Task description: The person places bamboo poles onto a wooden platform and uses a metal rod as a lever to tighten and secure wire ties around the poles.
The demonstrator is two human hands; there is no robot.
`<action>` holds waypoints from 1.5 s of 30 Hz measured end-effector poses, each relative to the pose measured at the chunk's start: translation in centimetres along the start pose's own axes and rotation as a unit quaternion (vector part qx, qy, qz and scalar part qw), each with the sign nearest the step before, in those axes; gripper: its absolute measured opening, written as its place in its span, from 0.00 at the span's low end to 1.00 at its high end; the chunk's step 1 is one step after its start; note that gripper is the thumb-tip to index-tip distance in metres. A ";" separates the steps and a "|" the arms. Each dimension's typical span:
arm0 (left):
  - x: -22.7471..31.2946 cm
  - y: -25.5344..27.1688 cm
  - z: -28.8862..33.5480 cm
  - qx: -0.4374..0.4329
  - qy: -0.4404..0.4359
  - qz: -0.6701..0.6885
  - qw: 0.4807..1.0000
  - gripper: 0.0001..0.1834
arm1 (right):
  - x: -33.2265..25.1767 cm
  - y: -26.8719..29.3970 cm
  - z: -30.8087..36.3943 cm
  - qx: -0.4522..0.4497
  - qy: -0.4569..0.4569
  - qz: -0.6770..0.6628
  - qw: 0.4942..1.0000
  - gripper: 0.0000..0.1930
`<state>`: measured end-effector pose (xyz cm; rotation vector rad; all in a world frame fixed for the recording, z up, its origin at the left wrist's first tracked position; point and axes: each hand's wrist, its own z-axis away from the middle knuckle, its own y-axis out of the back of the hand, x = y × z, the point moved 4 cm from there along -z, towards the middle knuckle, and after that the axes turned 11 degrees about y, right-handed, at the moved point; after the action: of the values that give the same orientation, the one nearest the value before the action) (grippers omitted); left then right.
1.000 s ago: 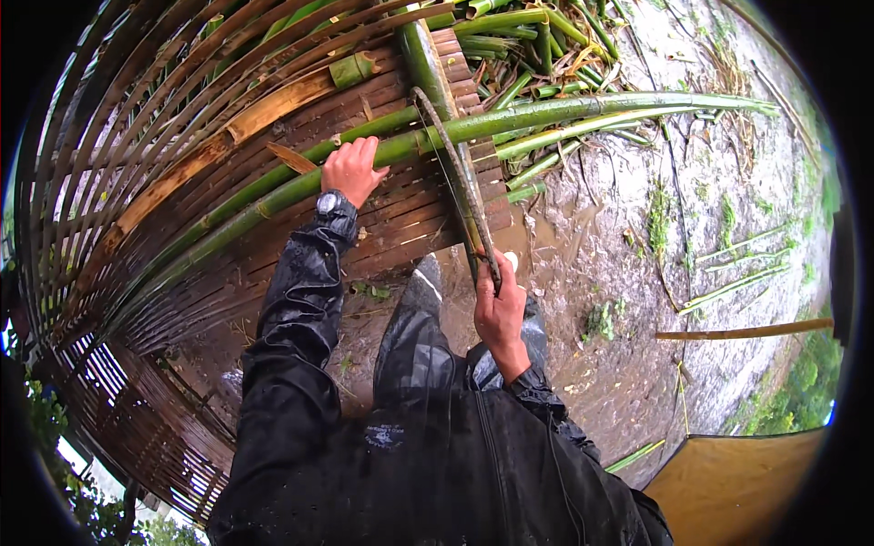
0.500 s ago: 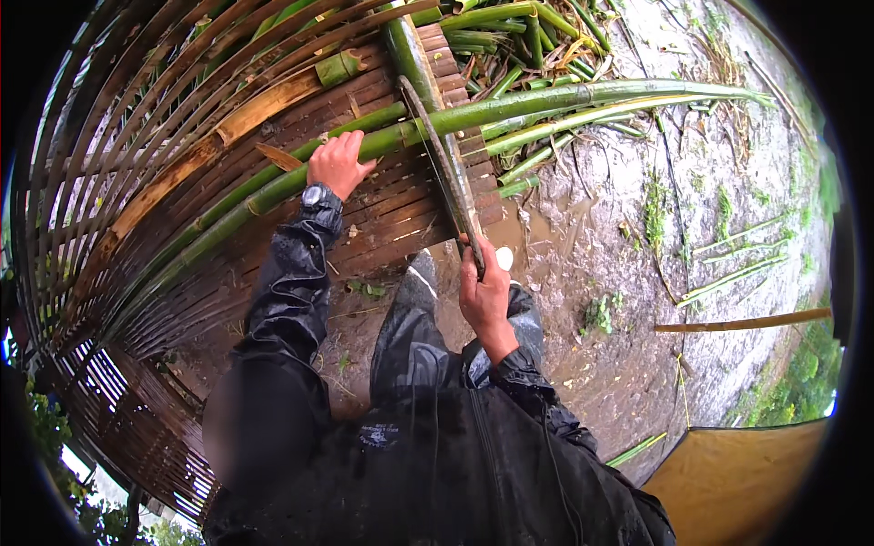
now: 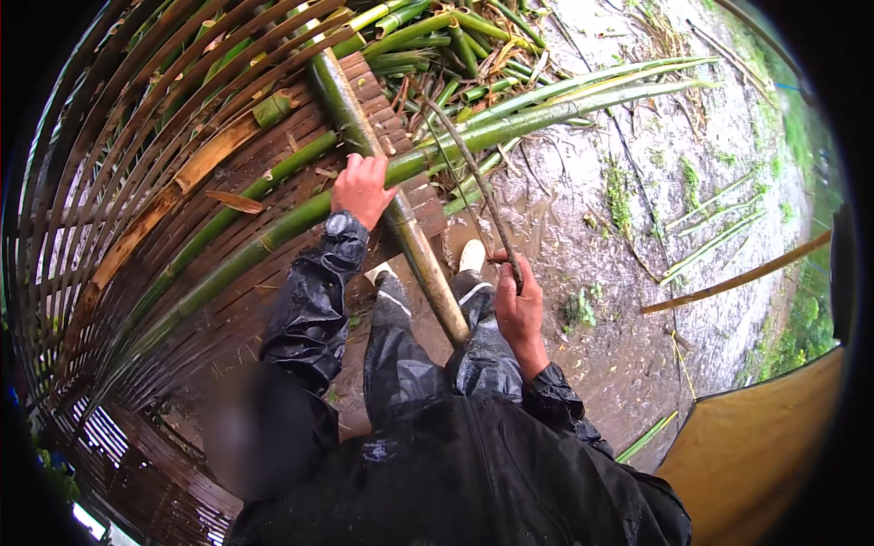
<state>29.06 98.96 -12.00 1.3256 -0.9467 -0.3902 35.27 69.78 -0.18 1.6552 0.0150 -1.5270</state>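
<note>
My left hand point(image 3: 361, 191) is closed around a long green bamboo pole point(image 3: 300, 218), beside the point where it crosses a thick bamboo crossbar point(image 3: 421, 246). In my right hand point(image 3: 520, 314) is the lower end of a bow saw point(image 3: 480, 177), whose frame looks like a bent wooden stick with a thin blade strung along it. The blade passes across the pole just right of the crossbar; whether it touches cannot be told. Beyond the saw the pole runs to the upper right.
A slatted bamboo platform point(image 3: 362, 82) lies beneath the pole, with a curved lattice of slats point(image 3: 100, 173) at left. Cut green bamboo pieces point(image 3: 464, 45) are piled at the far side. Wet muddy ground point(image 3: 583, 227) stretches right; a tan tarp point(image 3: 765, 446) hangs lower right.
My right hand and the saw have shifted right, and more of the crossbar shows between my legs. My left hand keeps its hold on the pole. The whole view has shifted.
</note>
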 end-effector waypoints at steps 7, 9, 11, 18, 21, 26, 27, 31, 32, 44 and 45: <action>9.1 -5.5 -0.8 -0.073 0.004 -0.037 0.997 0.30 | 7.9 8.4 -1.4 -0.020 -0.075 -0.031 0.996 0.12; 10.8 -7.2 -0.7 -0.090 0.004 -0.059 0.994 0.31 | 10.3 10.0 -1.8 -0.023 -0.059 -0.026 0.998 0.13; 11.7 -8.3 -0.4 -0.076 0.005 -0.037 0.996 0.25 | 11.6 10.8 -2.5 -0.049 -0.087 -0.023 0.995 0.13; 13.6 -11.6 -0.2 -0.125 0.019 -0.091 0.988 0.26 | 15.0 12.7 -3.8 -0.068 -0.044 -0.065 0.995 0.14; 13.9 -12.2 -1.6 -0.186 0.046 -0.135 0.972 0.24 | 15.7 12.5 -4.2 -0.078 -0.069 -0.078 0.992 0.14; 14.4 -13.1 -1.9 -0.276 0.115 -0.172 0.939 0.23 | 15.7 12.8 -4.0 -0.067 -0.033 -0.103 0.992 0.14; 13.7 -12.7 -1.7 -0.273 0.123 -0.182 0.937 0.24 | 15.6 12.0 -4.6 -0.072 -0.028 -0.109 0.991 0.14; 15.8 -12.8 -3.1 -0.281 0.099 -0.185 0.937 0.22 | 15.7 7.5 -10.6 -0.066 -0.019 -0.064 0.996 0.17; 15.8 -13.6 -3.1 -0.271 0.088 -0.177 0.942 0.21 | 15.7 7.0 -12.5 -0.065 -0.021 -0.062 0.996 0.17; 15.4 -13.5 -3.6 -0.283 0.097 -0.161 0.941 0.25 | 14.1 5.6 -14.3 -0.052 -0.007 -0.056 0.997 0.16; 17.1 -15.1 -4.2 -0.286 0.085 -0.153 0.942 0.25 | 16.0 4.3 -18.0 -0.014 0.029 -0.053 0.998 0.15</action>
<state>46.28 85.50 -19.72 0.9435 -0.4264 -0.7175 56.06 69.15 -13.03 1.6994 0.1563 -1.5494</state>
